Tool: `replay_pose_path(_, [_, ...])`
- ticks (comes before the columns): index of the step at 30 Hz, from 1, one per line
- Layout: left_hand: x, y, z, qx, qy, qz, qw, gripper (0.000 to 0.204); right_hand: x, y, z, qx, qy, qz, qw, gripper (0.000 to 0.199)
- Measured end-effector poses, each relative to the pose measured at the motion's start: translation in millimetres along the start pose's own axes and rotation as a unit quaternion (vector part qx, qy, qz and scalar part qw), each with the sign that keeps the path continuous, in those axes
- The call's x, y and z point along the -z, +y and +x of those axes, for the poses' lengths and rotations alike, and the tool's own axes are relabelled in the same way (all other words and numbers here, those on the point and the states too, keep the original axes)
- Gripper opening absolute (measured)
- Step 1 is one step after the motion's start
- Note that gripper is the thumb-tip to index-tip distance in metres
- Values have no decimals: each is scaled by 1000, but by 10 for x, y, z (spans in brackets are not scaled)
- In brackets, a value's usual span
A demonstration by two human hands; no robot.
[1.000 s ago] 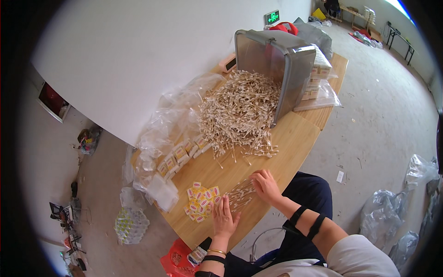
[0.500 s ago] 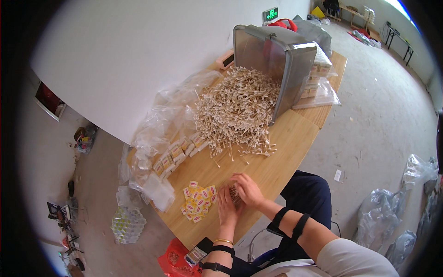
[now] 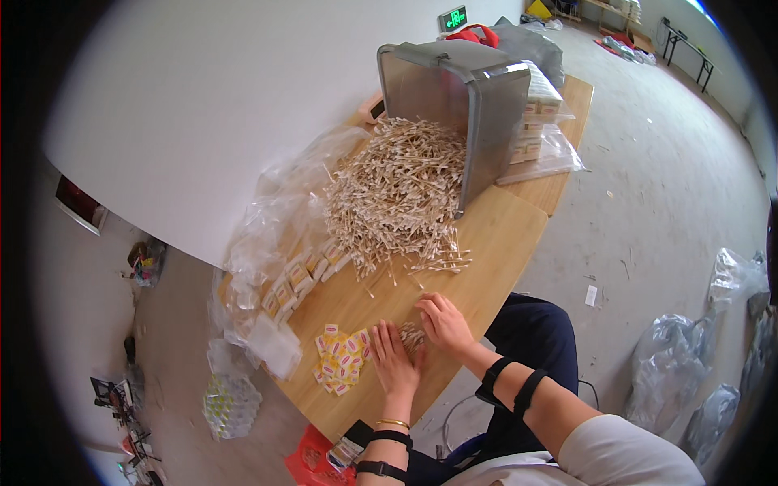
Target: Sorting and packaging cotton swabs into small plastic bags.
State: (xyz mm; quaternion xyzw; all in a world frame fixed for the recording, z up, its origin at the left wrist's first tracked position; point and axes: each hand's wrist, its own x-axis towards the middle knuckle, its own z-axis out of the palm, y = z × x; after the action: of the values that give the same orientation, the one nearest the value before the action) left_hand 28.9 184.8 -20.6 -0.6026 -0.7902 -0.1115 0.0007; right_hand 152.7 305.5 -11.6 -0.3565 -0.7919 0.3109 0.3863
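Cotton-tipped sticks [image 3: 412, 335] beside left hand [image 3: 395, 360]

Workshop, green exit sign [image 3: 452, 19], grey floor [image 3: 640, 194], heaped cotton swabs [image 3: 397, 186]

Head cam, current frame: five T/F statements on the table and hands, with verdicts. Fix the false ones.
1. The grey plastic bin lies tipped on its side. True.
2. Small yellow-and-white cards lie right of the right hand. False: left of the left hand.
3. A small bunch of white-tipped cotton swabs lies between the hands. True.
4. A gold-coloured bangle circles the right wrist. False: the left.
5. A large swab heap sits at the bin's mouth. True.
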Motion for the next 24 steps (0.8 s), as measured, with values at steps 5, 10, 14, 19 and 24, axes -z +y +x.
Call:
replay_pose_path(5, [1, 63, -53, 3, -30, -20, 999, 89, -23, 36, -11, 3, 8, -12, 1000, 20])
replay_pose_path(10, [-14, 68, -231, 0, -34, -7, 999, 93, 20, -59, -5, -9, -6, -4, 1000, 21])
replay_pose_path(14, [2, 113, -206, 11, -61, -12, 998, 94, -37, -52, -44, -46, -19, 84, 995, 23])
replay_pose_path(19, [8, 64, -177, 7, -67, -36, 997, 89, -375, -382, -198, -17, -87, 179, 980, 26])
replay_pose_path(24, [20, 7, -197, -18, -35, -100, 994, 90, -133, -212, -94, -68, -13, 136, 988, 25])
